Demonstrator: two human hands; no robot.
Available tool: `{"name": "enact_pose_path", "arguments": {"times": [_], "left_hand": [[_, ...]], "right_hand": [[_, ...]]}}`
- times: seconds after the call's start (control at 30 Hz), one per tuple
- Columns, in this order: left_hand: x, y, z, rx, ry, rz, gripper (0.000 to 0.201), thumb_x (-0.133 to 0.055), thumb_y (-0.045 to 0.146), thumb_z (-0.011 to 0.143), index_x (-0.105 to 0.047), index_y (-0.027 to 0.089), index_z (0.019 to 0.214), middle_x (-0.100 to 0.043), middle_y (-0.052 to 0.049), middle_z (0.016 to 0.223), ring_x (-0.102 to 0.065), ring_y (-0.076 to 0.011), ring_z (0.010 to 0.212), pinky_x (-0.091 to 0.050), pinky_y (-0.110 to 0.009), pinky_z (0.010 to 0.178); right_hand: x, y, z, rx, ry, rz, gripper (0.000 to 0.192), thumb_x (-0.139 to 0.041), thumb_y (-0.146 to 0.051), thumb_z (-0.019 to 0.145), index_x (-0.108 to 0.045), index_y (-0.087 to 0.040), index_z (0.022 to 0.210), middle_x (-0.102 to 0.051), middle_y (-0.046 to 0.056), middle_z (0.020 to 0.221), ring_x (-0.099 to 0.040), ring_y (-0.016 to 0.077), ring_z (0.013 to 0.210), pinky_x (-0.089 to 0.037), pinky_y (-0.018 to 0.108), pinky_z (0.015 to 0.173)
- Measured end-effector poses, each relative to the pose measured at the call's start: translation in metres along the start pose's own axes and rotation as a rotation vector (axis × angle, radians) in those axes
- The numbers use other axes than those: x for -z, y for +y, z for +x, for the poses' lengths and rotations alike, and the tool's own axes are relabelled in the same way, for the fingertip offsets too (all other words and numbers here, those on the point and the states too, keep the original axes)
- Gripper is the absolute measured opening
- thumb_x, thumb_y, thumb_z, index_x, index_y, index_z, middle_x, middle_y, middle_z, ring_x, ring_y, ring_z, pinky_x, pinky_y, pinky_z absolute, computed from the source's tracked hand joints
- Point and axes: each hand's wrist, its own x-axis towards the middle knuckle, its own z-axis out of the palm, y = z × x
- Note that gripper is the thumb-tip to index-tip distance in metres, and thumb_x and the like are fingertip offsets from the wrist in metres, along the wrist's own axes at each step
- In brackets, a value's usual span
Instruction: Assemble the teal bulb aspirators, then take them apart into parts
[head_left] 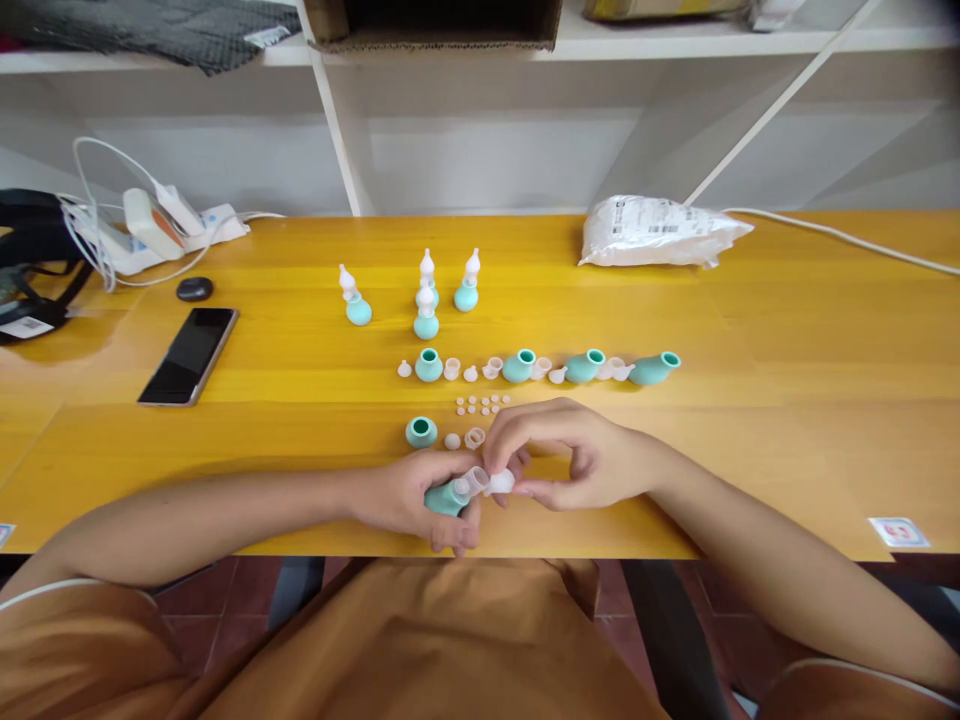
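Near the table's front edge, my left hand (416, 500) is wrapped round a teal rubber bulb (445, 498) lying tilted, its mouth toward the right. A clear plastic collar (474, 481) sits at the bulb's mouth. My right hand (574, 455) pinches a small white nozzle tip (500, 483) at the collar's open end; whether the two touch is hard to tell. Just beyond my hands are another teal bulb (421, 432), a white tip (451, 441) and a clear ring-shaped collar (474, 438). Small clear discs (484, 406) lie in two short rows behind them.
Farther back runs a row of teal bulbs (518, 367), collars and tips. Several assembled bulb aspirators (466, 290) stand behind it. At left are a phone (187, 357), a black mouse-like object (194, 289) and a power strip (217, 226) with cables. A plastic-wrapped package (660, 232) lies back right.
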Motion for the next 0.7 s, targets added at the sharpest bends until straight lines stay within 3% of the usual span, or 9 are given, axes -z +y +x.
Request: {"name": "enact_pose_path", "arguments": {"times": [0.13,0.3,0.47,0.7], "left_hand": [[-0.0008,-0.0002,0.0004,0.019,0.008,-0.043,0.050,-0.081,0.063,0.101,-0.063,0.018,0.111,-0.075,-0.002,0.082,-0.065,-0.0113,0.062,-0.054,-0.023,0.059],[0.0001,0.0008,0.0015,-0.013,-0.018,-0.036,0.051,-0.068,0.067,0.108,-0.067,0.016,0.112,-0.077,-0.004,0.076,-0.065,-0.0111,0.058,-0.054,-0.022,0.059],[-0.0009,0.0015,0.0025,0.002,-0.007,-0.052,0.054,-0.067,0.069,0.108,-0.070,0.015,0.107,-0.079,-0.007,0.079,-0.067,-0.0111,0.060,-0.053,-0.021,0.059],[0.0012,-0.0021,0.0042,-0.025,-0.002,-0.108,0.048,-0.068,0.063,0.110,-0.069,0.015,0.109,-0.077,-0.004,0.074,-0.063,-0.0096,0.055,-0.052,-0.020,0.057]], "right_hand": [[-0.0014,-0.0004,0.0014,0.002,-0.009,-0.028,0.016,-0.084,-0.025,0.103,-0.081,-0.021,0.119,-0.072,0.009,0.112,-0.071,0.0163,0.092,-0.064,0.028,0.078],[-0.0017,-0.0003,0.0022,0.020,-0.019,-0.039,0.017,-0.082,-0.025,0.105,-0.082,-0.021,0.121,-0.078,0.009,0.109,-0.074,0.0161,0.091,-0.064,0.027,0.079],[-0.0039,0.0020,0.0019,0.024,0.006,-0.050,0.016,-0.086,-0.022,0.102,-0.082,-0.018,0.118,-0.081,0.009,0.107,-0.074,0.0143,0.085,-0.063,0.025,0.074],[-0.0040,0.0030,0.0014,0.089,0.058,-0.110,0.017,-0.086,-0.017,0.100,-0.083,-0.019,0.117,-0.078,0.011,0.112,-0.076,0.0166,0.092,-0.064,0.026,0.076]]}}
